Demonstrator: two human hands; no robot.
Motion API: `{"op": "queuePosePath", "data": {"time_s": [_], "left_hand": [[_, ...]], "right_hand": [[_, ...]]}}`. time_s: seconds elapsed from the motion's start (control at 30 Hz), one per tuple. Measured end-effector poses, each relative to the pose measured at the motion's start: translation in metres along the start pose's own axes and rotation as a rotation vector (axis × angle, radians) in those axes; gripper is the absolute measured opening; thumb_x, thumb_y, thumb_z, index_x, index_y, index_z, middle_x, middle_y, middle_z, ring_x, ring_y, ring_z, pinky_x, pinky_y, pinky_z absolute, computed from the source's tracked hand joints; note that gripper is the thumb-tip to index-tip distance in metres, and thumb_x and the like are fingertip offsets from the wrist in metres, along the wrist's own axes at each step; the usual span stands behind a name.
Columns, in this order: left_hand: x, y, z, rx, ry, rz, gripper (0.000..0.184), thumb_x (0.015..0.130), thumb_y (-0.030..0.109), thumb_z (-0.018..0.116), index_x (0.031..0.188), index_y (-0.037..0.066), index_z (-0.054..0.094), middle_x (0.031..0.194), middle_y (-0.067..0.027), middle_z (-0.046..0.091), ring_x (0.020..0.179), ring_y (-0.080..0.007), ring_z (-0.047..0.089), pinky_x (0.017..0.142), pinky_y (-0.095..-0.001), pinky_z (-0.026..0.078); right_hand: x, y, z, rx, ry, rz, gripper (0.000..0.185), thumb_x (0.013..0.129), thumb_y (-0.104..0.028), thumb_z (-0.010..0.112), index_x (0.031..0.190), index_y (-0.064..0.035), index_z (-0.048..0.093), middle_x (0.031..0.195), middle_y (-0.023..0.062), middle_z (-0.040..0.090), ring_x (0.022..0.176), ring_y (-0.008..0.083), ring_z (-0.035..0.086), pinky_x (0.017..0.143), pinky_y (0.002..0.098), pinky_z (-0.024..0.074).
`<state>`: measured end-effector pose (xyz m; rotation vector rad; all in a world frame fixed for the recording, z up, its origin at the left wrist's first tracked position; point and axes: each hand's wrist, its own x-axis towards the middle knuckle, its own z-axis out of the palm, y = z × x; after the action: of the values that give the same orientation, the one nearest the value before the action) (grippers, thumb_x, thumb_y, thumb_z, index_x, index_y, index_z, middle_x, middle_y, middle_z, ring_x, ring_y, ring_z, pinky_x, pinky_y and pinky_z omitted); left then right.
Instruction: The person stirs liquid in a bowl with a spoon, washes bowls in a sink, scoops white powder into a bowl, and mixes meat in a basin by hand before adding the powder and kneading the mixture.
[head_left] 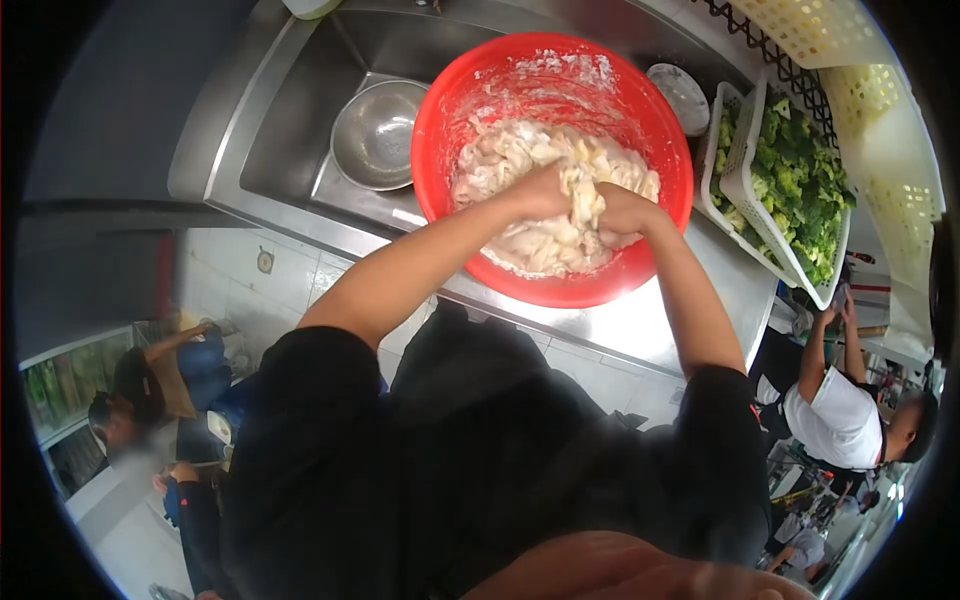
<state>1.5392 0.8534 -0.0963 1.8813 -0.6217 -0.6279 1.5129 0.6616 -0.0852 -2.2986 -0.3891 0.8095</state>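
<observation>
A large red basin (680, 150) holds a heap of pale, raw-looking meat pieces (540, 245) coated in white powder or batter. White streaks cling to its far inner wall. My left hand (543, 190) is in the heap, closed around some pieces. Right beside it, my right hand (624, 210) is curled into the same heap, and a clump of coated pieces bulges up between the two. The meat hides most of the fingertips on both hands.
The basin rests on a steel counter (620, 335) beside a sink (290, 130) containing a metal bowl (378, 135). White baskets of broccoli (795, 180) stand at right, near a small round dish (678, 98). Other people work behind on both sides, including one in a white shirt (835, 420).
</observation>
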Motion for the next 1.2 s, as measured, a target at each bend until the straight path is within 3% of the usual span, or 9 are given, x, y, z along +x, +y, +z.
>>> {"op": "queuePosePath", "data": {"time_s": [0.27,0.37,0.47,0.53,0.77,0.83,1.07,1.13,1.2], "left_hand": [[0.049,-0.017,-0.038,-0.468,-0.172,-0.251,0.042,0.079,0.013,0.061,0.114,-0.010,0.053,0.107,-0.0205,0.063,0.094,-0.0280,0.064,0.087,-0.0351,0.052],[0.064,-0.020,-0.071,-0.951,-0.321,-0.367,0.033,0.083,0.014,0.052,0.108,-0.007,0.055,0.100,-0.0186,0.064,0.089,-0.0272,0.065,0.078,-0.0405,0.056],[0.050,0.008,-0.073,-1.123,-0.246,-0.336,0.030,0.084,0.018,0.048,0.105,-0.003,0.056,0.101,-0.0184,0.064,0.089,-0.0308,0.066,0.070,-0.0455,0.056],[0.042,0.007,-0.081,-0.916,-0.226,-0.330,0.032,0.078,0.025,0.057,0.101,0.003,0.056,0.092,-0.0155,0.055,0.069,-0.0317,0.065,0.062,-0.0413,0.057],[-0.005,-0.030,-0.109,0.712,-0.231,-0.215,0.068,0.072,0.051,0.074,0.111,-0.003,0.065,0.105,-0.0211,0.067,0.091,-0.0274,0.068,0.073,-0.0361,0.056],[-0.022,-0.028,-0.081,0.605,-0.280,-0.436,0.067,0.074,0.048,0.073,0.119,-0.001,0.061,0.106,-0.0204,0.067,0.094,-0.0261,0.067,0.071,-0.0369,0.056],[-0.042,-0.077,-0.025,-0.065,-0.148,-0.374,0.089,0.080,0.059,0.067,0.143,0.003,0.037,0.128,-0.0148,0.057,0.107,-0.0234,0.061,0.085,-0.0351,0.052],[-0.060,-0.035,-0.029,-0.220,-0.206,-0.775,0.081,0.086,0.057,0.061,0.145,0.007,0.036,0.133,-0.0141,0.054,0.117,-0.0219,0.056,0.085,-0.0331,0.053],[-0.051,-0.048,-0.027,-0.779,-0.269,-0.526,0.076,0.089,0.058,0.055,0.146,0.011,0.034,0.137,-0.0135,0.051,0.126,-0.0247,0.049,0.091,-0.0418,0.052]], "right_hand": [[0.010,-0.039,-0.024,0.177,0.139,0.380,0.045,0.073,-0.019,0.069,0.114,-0.0027,0.062,0.101,0.0164,0.067,0.093,0.0247,0.063,0.085,0.0372,0.0494],[-0.006,-0.062,-0.001,0.018,0.628,-0.346,0.054,0.073,-0.022,0.070,0.122,-0.0031,0.057,0.102,0.0197,0.066,0.094,0.0291,0.064,0.086,0.0391,0.0494],[0.002,-0.073,0.029,-0.191,0.388,0.104,0.061,0.069,-0.022,0.073,0.127,-0.0105,0.058,0.122,0.0210,0.060,0.113,0.0322,0.058,0.097,0.0418,0.0448],[0.018,-0.039,0.034,-0.359,0.372,0.336,0.055,0.072,-0.028,0.071,0.125,-0.0164,0.060,0.117,0.0162,0.064,0.110,0.0337,0.060,0.093,0.0429,0.0474],[-0.034,-0.038,0.017,-0.473,0.520,0.370,0.033,0.074,-0.026,0.067,0.105,-0.0178,0.071,0.096,0.0163,0.069,0.088,0.0340,0.067,0.076,0.0420,0.0528],[-0.039,-0.027,0.031,-0.548,-0.141,0.304,0.032,0.072,-0.028,0.069,0.098,-0.0097,0.073,0.091,0.0185,0.069,0.086,0.0366,0.067,0.075,0.0409,0.0534],[-0.006,-0.022,0.086,-0.458,-0.244,0.313,0.051,0.069,-0.039,0.076,0.098,0.0017,0.069,0.086,0.0187,0.070,0.084,0.0320,0.067,0.073,0.0406,0.0533],[-0.007,-0.023,0.101,0.855,-0.080,0.414,0.035,0.079,-0.023,0.072,0.096,0.0073,0.064,0.082,0.0161,0.068,0.077,0.0241,0.069,0.058,0.0357,0.0550],[0.001,-0.027,0.099,0.992,-0.096,0.420,0.032,0.081,-0.015,0.070,0.106,0.0020,0.061,0.088,0.0103,0.067,0.079,0.0190,0.069,0.054,0.0313,0.0557]]}}
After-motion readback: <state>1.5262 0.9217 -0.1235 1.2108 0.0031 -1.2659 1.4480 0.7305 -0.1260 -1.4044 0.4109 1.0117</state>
